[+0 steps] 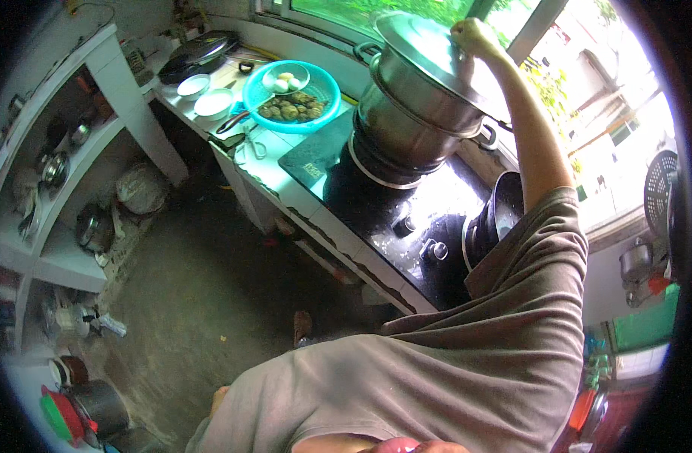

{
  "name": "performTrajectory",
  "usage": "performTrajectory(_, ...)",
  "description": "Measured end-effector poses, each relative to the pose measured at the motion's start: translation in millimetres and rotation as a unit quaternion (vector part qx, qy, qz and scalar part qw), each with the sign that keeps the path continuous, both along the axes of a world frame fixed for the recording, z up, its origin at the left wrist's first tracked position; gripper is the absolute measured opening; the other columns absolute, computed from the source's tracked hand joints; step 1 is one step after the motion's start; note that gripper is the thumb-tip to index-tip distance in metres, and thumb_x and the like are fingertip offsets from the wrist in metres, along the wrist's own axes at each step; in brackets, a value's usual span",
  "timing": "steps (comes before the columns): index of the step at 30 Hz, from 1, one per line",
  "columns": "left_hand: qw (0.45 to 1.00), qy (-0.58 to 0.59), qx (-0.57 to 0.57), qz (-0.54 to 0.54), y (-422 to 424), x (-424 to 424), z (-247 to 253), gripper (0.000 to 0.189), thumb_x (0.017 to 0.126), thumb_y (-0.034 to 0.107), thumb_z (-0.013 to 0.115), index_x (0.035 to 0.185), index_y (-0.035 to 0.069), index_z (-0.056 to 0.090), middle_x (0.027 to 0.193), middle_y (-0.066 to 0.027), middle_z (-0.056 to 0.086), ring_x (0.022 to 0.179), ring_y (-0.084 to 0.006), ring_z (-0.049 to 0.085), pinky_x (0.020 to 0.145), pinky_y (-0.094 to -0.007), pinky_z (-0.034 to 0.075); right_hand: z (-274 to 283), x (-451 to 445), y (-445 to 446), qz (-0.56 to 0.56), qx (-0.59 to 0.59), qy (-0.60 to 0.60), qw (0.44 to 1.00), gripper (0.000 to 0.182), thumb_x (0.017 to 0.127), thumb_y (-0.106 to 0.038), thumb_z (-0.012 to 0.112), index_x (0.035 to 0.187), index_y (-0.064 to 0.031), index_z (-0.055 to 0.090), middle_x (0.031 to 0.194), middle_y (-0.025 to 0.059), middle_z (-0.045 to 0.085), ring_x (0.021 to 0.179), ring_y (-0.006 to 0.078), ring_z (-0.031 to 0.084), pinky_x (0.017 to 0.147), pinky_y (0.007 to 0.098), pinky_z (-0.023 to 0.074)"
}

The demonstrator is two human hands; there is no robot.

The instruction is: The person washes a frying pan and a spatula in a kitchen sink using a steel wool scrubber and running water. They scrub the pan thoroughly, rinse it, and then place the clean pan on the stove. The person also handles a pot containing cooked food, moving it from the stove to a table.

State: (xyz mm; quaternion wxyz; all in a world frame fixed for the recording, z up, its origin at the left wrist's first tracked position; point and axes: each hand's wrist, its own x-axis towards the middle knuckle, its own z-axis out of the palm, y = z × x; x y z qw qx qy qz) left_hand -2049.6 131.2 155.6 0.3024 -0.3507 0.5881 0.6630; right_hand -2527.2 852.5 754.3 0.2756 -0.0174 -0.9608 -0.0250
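My right hand grips the top of a shiny metal lid. The lid covers a tall stainless steel steamer pot; whether its rim rests fully on the pot cannot be made out. That pot stands on the far burner of a black gas stove. Only a sliver of skin at my left side, beside the shirt, may belong to my left arm or hand, so its fingers are hidden. Beyond the stove sits a turquoise plastic basket of brownish, rounded food pieces. Across it lies a strainer holding several eggs.
A dark wok occupies the near burner. Scissors, two white bowls and a black lidded pan share the tiled counter. Shelves with pots stand at left. A window runs behind the stove.
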Motion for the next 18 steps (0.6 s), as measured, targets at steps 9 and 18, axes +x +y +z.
performTrajectory(9, 0.984, 0.039, -0.043, -0.166, -9, -127, -14, 0.026, 0.088, 0.020, 0.051, 0.108, 0.004, 0.048, 0.082, -0.0080, 0.059, 0.070, -0.0177, 0.059, 0.058, -0.0283, 0.049, 71, 221, 124, -0.075, -0.232, -0.054, 0.968, 0.032, 0.084, -0.026, 0.058, 0.111, -0.0102, 0.058, 0.082, 0.0016, 0.059, 0.061, 0.0071, 0.049, 0.054, 0.0219, 0.0438)
performTrajectory(18, 0.956, 0.198, -0.088, -0.199, 127, -325, 145, 0.021, 0.090, 0.024, 0.052, 0.104, 0.008, 0.055, 0.085, -0.0037, 0.061, 0.069, -0.0098, 0.059, 0.055, -0.0221, 0.048, -116, 358, 177, -0.255, -0.429, -0.121, 0.858, 0.027, 0.079, -0.011, 0.061, 0.105, -0.0041, 0.058, 0.072, -0.0019, 0.057, 0.054, 0.0082, 0.048, 0.049, 0.0236, 0.0406)
